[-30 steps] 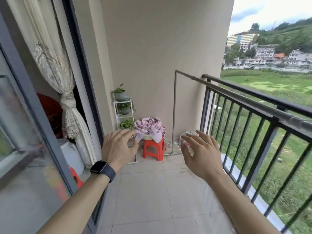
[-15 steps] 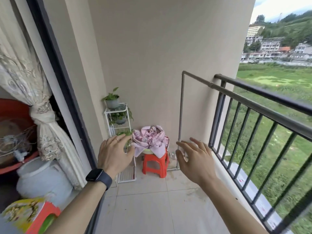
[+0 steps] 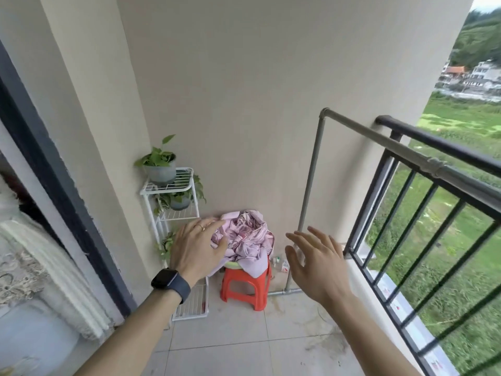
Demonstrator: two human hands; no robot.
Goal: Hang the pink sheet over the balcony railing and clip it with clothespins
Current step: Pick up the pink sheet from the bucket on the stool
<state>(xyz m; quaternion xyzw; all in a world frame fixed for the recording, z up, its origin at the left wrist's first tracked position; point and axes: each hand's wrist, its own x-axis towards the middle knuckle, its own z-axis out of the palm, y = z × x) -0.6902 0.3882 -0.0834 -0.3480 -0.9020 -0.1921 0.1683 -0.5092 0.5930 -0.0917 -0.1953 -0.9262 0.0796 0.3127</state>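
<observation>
The pink sheet (image 3: 245, 237) lies crumpled in a green basin (image 3: 232, 265) on a small red stool (image 3: 245, 286) at the far end of the balcony. My left hand (image 3: 198, 246), with a ring and a dark watch, reaches out in front of the sheet's left side with relaxed fingers; whether it touches the cloth cannot be told. My right hand (image 3: 315, 260) is stretched out to the right of the stool, fingers spread, holding nothing. The black balcony railing (image 3: 439, 147) runs along the right, with a grey pipe rail (image 3: 379, 138) just inside it. No clothespins show.
A white wire plant shelf (image 3: 173, 196) with potted plants stands left of the stool against the wall. A dark door frame (image 3: 51, 180) and a lace curtain (image 3: 40, 267) are on the left. Small bottles (image 3: 280, 263) sit on the tiled floor by the pipe.
The view has moved closer to the stool and tilted down. Both hands have reached forward toward the sheet, the left one now over its left side.
</observation>
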